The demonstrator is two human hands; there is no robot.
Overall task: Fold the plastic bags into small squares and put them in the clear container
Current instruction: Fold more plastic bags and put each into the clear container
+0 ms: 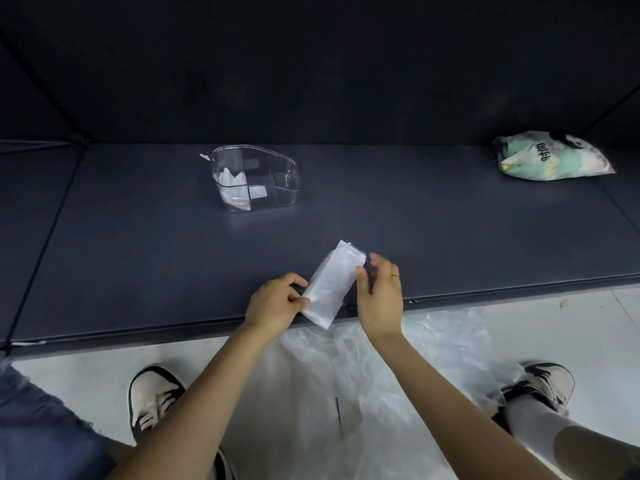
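A clear plastic bag [330,282], folded into a narrow strip, lies slanted at the front edge of the dark platform [138,254]. My left hand [275,304] pinches the strip's near left edge between thumb and fingers. My right hand [379,294] pinches its far right edge. The clear container [256,178] stands farther back, left of centre, with folded white plastic inside its left compartment. A loose pile of clear plastic bags [381,375] lies on the pale floor below my arms.
A stuffed printed bag [550,155] lies at the back right of the platform. Dark walls close in the back and sides. My two shoes [152,396] stand on the floor in front of the platform edge.
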